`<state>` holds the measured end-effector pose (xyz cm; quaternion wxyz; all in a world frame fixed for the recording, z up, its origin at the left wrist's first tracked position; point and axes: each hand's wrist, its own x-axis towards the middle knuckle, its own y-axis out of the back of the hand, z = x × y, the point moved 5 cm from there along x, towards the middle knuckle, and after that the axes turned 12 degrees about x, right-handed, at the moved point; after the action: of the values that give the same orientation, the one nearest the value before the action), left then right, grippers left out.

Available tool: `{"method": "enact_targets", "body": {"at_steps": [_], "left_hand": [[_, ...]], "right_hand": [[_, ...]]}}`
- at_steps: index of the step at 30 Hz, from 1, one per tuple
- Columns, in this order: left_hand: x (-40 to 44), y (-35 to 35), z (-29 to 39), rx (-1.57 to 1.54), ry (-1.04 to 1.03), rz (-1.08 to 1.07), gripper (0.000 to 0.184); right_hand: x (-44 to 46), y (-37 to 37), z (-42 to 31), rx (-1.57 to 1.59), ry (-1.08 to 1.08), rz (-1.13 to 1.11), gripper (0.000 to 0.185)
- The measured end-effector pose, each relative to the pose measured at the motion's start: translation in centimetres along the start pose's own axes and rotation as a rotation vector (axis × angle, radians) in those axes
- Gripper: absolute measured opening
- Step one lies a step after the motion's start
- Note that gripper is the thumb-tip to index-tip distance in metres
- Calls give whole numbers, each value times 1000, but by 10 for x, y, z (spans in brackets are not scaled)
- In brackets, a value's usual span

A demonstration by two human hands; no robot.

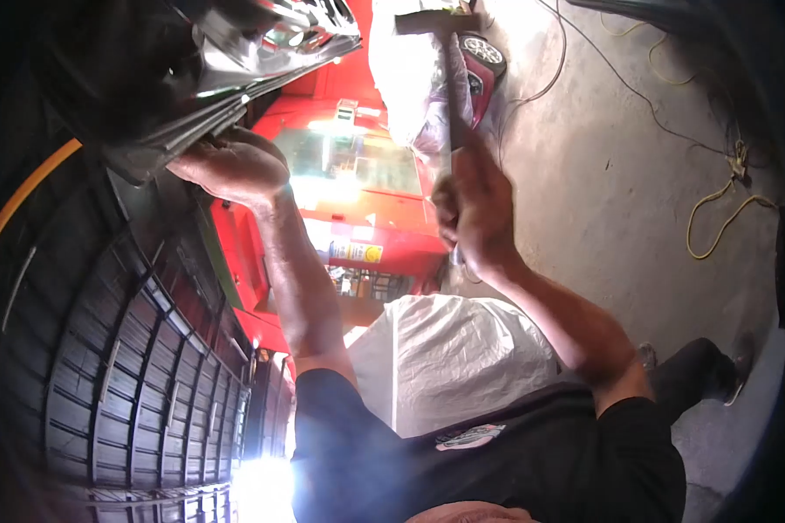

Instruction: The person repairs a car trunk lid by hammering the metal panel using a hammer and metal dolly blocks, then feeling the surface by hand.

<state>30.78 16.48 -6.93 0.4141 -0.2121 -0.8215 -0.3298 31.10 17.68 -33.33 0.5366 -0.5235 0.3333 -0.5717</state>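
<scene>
At the upper left, a glossy black panel [174, 87] with layered lower edges catches bright reflections. My left hand [235, 166] is at its lower edge, palm partly showing, with its fingers reaching in behind the edge and mostly hidden. My right hand [478, 209], near the middle, is closed round the handle of a hammer [453, 100]. The hammer stands roughly upright in view with its head at the top, to the right of the panel and apart from it.
A red vehicle [392, 225] with a windscreen lies behind my arms. White sheeting [471, 353] is bunched below them, with more plastic wrapping [401, 70] above. A yellow cord [693, 231] and dark cables cross the concrete floor [584, 218]. A dark ribbed surface [139, 375] fills the lower left.
</scene>
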Motion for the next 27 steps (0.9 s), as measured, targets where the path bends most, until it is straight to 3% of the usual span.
{"method": "enact_targets", "body": {"at_steps": [1, 4, 5, 8, 9, 12, 14, 15, 17, 19, 21, 22, 24, 26, 27], "left_hand": [[-1, 1, 4, 7, 4, 2, 35], [-6, 2, 19, 520, -233, -46, 35], [-2, 8, 0, 230, -129, -150, 35], [-5, 1, 10, 659, -172, -27, 36], [-4, 2, -5, 191, -143, -129, 31], [-12, 2, -2, 215, -131, -72, 29], [-12, 4, -16, -106, 94, -29, 26], [-13, 3, -12, 50, -6, -60, 25], [-8, 11, -30, -51, -43, -184, 25], [-10, 16, -34, -146, -76, -301, 25], [-15, 13, -35, 204, -190, -160, 28], [-16, 6, -25, 208, -183, -167, 28], [-14, 2, -15, 336, -161, -24, 27], [-14, 8, -22, 327, -137, -46, 26], [-16, 9, -26, 300, -131, -90, 28]], "right_hand": [[-1, 10, 4, 131, -58, 179, 47], [14, -11, 46, -77, 325, -99, 42], [11, -33, 52, -287, 327, -243, 42], [18, -26, 32, -376, 208, -369, 45], [22, -18, 19, -369, 182, -382, 45], [14, 23, 20, 183, -77, 145, 47], [43, 38, 75, 589, 30, -191, 43], [35, -1, 75, -56, 275, -251, 42], [28, -34, 53, -703, 505, -287, 40], [33, -36, 37, -332, 78, -391, 41], [33, -20, 30, -206, 176, -321, 38], [30, -8, 28, -51, 148, -148, 32], [26, 12, 30, 247, 99, 182, 40], [32, -2, 59, 246, 62, 213, 40], [40, -36, 58, -55, 403, -31, 33]]}}
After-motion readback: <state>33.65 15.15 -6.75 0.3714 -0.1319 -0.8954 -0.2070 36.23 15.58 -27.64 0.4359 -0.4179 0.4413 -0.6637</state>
